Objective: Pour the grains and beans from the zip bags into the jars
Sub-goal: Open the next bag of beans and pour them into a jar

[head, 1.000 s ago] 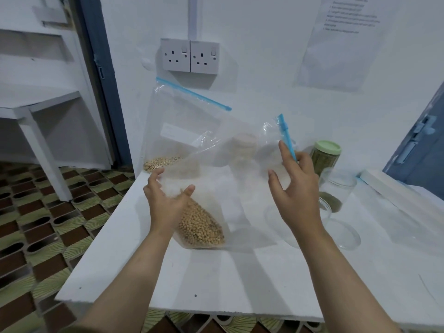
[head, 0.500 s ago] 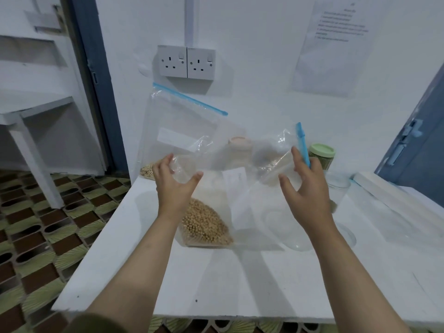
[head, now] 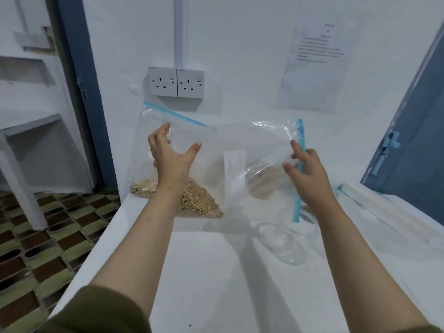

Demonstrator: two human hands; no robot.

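Note:
I hold a clear zip bag [head: 240,145] with a white label up over the white table [head: 216,280]. My left hand [head: 173,157] grips its left edge, thumb in front. My right hand [head: 307,171] pinches the side with the blue zip strip, which hangs down toward an open glass jar [head: 290,241] on the table. I cannot tell what the held bag contains. Behind it, a bag of soybeans [head: 199,200] and a bag of pale grains [head: 144,186] lean toward the wall. A brownish jar shows blurred through the plastic.
A white box [head: 384,210] lies along the table's right side beside a blue door [head: 413,140]. Wall sockets [head: 176,81] sit above the bags. The table's left edge drops to a tiled floor [head: 48,236]; a white shelf unit [head: 21,131] stands at the left.
Both hands have risen with the clear bag. The bag has spread out flatter, and its blue zip edge now hangs down on the right above the glass jar.

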